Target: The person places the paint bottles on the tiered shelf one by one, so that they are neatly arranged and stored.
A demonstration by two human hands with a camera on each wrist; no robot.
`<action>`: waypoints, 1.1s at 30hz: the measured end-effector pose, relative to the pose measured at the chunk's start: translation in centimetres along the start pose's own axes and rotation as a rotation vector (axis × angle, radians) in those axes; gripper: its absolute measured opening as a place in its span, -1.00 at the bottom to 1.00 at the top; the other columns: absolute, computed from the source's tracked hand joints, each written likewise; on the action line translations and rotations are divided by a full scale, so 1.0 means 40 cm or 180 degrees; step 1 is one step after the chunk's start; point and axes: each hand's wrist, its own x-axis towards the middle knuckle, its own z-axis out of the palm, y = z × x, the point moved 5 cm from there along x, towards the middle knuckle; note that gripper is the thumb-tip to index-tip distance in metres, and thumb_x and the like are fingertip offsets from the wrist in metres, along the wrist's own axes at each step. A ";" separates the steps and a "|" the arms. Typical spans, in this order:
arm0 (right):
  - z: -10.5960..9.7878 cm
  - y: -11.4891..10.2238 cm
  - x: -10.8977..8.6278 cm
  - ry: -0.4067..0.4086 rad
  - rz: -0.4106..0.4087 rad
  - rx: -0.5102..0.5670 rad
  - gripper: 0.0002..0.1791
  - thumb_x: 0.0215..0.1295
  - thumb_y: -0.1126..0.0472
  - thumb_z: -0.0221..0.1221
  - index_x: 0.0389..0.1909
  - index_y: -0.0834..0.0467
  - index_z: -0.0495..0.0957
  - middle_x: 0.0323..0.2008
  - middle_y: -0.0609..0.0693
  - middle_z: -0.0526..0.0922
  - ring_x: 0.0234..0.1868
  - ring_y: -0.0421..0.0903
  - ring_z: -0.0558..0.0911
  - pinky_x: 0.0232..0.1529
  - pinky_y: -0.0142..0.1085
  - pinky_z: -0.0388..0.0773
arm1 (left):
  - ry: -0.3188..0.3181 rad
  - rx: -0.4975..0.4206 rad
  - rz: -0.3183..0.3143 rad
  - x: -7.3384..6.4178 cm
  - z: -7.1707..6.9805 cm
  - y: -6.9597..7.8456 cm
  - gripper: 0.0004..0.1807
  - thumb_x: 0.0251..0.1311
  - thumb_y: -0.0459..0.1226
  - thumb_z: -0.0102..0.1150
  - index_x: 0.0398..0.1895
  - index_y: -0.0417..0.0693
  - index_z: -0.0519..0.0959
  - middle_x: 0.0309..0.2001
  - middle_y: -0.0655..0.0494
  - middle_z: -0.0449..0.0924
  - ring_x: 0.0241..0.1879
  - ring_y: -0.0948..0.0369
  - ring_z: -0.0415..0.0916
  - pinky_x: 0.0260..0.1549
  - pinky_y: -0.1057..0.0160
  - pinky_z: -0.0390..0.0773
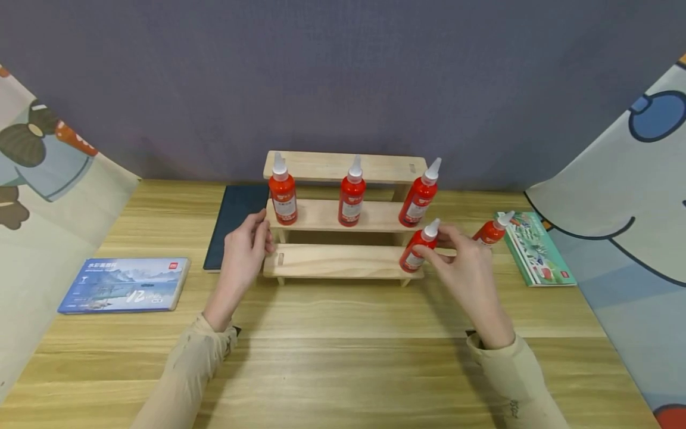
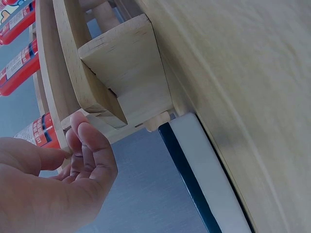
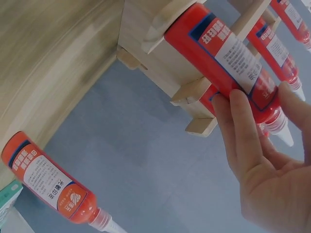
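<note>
My right hand (image 1: 468, 273) holds a red squeeze bottle (image 1: 415, 253) with a pale pointed nozzle, thumb and fingers around its upper part. The bottle is at the right end of the lowest step of a three-tier wooden rack (image 1: 334, 261); its base meets the board in the right wrist view. My left hand (image 1: 243, 253) is at the rack's left end, curled fingers and thumb (image 2: 53, 158) gripping the edge of the middle board. On that middle tier are three more red bottles: left (image 1: 283, 196), centre (image 1: 351, 199) and right (image 1: 418, 201).
Another red bottle (image 3: 51, 179) stands on the table to the right of the rack, beside a green illustrated box (image 1: 540, 250). A dark flat book-like item (image 1: 227, 223) lies by the rack's left side. Further left lies a blue landscape-printed box (image 1: 125, 286). A grey panel (image 1: 343, 77) rises behind.
</note>
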 end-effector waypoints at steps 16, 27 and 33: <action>-0.016 0.012 -0.003 -0.0198 0.0446 0.0305 -0.48 0.39 0.24 0.48 0.24 0.42 0.59 0.11 0.35 0.71 0.06 0.35 0.74 -0.05 0.11 0.76 | 0.0035 0.0014 0.0025 0.000 0.001 -0.004 -0.60 0.70 -0.36 -0.05 0.37 -0.49 0.51 -0.35 -0.21 0.66 -0.44 -0.02 0.68 -0.55 0.51 0.55; -0.082 0.041 0.006 0.0220 0.0337 0.0017 -0.46 0.34 0.23 0.52 0.24 0.39 0.63 0.10 0.36 0.72 0.03 0.35 0.75 -0.04 0.01 0.70 | 0.0062 -0.0015 0.0062 -0.001 0.001 -0.003 -0.60 0.70 -0.35 -0.05 0.36 -0.50 0.51 -0.35 -0.21 0.66 -0.45 -0.02 0.67 -0.55 0.51 0.55; -0.097 0.066 0.003 0.0254 0.0486 0.0004 -0.46 0.33 0.27 0.51 0.26 0.38 0.62 0.13 0.33 0.72 0.06 0.30 0.75 0.05 -0.44 0.66 | 0.0039 -0.0025 0.0052 -0.001 0.003 -0.004 -0.60 0.70 -0.36 -0.06 0.37 -0.50 0.50 -0.34 -0.22 0.66 -0.44 -0.02 0.67 -0.55 0.51 0.55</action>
